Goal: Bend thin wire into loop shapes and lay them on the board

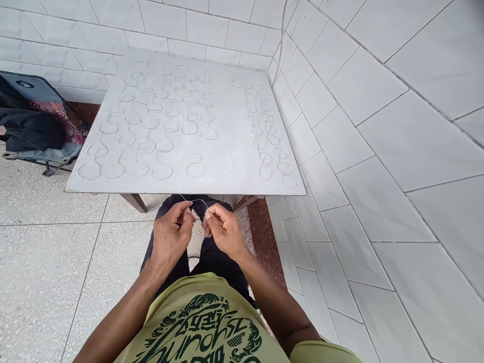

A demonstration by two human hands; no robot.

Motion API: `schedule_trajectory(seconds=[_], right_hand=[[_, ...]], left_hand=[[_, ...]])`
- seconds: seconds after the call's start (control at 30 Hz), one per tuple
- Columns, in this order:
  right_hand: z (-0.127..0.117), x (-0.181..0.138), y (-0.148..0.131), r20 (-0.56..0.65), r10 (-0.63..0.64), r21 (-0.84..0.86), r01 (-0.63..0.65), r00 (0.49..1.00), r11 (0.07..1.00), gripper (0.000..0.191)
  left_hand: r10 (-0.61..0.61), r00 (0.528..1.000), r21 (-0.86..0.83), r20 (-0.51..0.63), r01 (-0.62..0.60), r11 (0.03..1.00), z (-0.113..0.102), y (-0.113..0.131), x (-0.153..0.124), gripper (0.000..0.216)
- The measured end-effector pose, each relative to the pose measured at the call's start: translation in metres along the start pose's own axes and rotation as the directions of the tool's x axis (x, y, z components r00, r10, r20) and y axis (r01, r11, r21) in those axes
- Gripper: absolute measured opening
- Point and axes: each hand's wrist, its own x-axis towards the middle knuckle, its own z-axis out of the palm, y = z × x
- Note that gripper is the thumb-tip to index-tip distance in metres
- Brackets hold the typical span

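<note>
My left hand (172,233) and my right hand (224,229) are held close together over my lap, just below the near edge of a white board. Both pinch one thin wire (198,201) that arcs between the fingertips. The fingers of both hands are closed on it. On the white board (227,174) lie several bent wire hooks (159,118) in rows on the left, and a narrower column of wire hooks (266,133) along the right side.
The board rests on low legs (134,201) over a speckled floor. A white tiled wall (378,126) runs along the right and behind. A folding chair with dark clothes and a patterned cloth (36,123) stands at the far left.
</note>
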Motion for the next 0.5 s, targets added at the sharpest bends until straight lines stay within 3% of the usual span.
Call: schedule_trajectory(seconds=[0.17, 0.5], right_hand=[[0.002, -0.001, 0.004, 0.013, 0.016, 0.075, -0.017, 1.000, 0.997, 0.030], [0.008, -0.008, 0.014, 0.110, 0.006, 0.037, -0.011, 0.994, 0.999, 0.030]], left_hand=[[-0.047, 0.998, -0.160, 0.038, 0.053, 0.986, -0.003, -0.002, 0.000, 0.034], [-0.054, 0.979, -0.088, 0.198, 0.073, 0.993, -0.009, -0.019, -0.003, 0.032]])
